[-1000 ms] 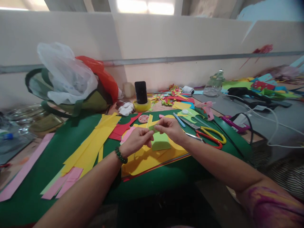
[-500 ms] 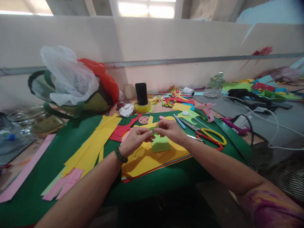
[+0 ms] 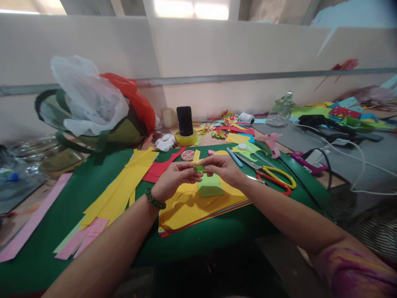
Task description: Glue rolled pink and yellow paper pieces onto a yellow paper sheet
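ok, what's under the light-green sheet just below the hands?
The light-green sheet lies on yellow sheets; red edges show beneath those at the front. Anything directly under it is covered.

No word, number or brand can be read here. On the purple device (image 3: 313, 163) at the right side there are small white marks, but they are too blurred to tell whether they are letters. The white plastic bag (image 3: 89, 97) at the left carries a faint bluish print, which is also not legible. A pale tag (image 3: 340, 142) lies by the black object (image 3: 325, 126); any writing on it is too small to make out.
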A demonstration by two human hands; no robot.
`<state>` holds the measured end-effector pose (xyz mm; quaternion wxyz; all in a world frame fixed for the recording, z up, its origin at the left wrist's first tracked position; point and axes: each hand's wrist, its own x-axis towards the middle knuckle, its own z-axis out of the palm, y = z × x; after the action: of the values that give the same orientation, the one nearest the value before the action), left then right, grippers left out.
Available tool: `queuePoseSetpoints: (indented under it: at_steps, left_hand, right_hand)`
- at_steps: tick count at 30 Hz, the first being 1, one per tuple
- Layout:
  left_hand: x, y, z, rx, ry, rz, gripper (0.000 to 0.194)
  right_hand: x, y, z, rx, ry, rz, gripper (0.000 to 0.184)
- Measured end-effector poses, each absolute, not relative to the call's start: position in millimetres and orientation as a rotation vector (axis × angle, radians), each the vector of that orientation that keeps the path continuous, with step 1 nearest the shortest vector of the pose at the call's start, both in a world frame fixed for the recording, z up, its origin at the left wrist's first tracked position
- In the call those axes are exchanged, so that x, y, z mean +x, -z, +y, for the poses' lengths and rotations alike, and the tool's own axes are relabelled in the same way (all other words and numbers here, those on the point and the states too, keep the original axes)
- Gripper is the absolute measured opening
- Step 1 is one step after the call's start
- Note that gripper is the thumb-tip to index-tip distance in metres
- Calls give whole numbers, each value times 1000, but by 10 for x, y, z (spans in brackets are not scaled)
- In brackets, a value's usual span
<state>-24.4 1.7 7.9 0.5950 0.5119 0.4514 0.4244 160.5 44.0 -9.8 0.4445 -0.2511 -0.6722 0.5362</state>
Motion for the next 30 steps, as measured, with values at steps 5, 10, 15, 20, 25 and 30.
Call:
queuePoseSetpoints:
  at_steps: [5, 10, 15, 20, 25, 30]
  left_hand:
    - [-230, -106, 17, 1135, -996, 1030, 26]
    - [-225, -122, 17, 1159, -994, 1053, 25]
    - [-237, -108, 19, 1219, -975, 1084, 35]
    - [-219, -121, -4, 1337, -1023, 1125, 35]
    - [-189, -115, -8, 1454, -974, 1185, 24]
    - [-176, -109, 0, 1493, -926, 1219, 24]
  right_hand:
    - [1591, 150, 440, -569, -1164, -1730, 15]
    - [1595, 185, 439, -545, -937, -1855, 18]
    - [1626, 152, 433, -544, -960, -1864, 17]
    - [1649, 83, 423, -602, -1217, -1760, 24]
    - [1611, 88, 433, -702, -1328, -1705, 31]
    - [1605, 83, 425, -698, -1366, -1705, 33]
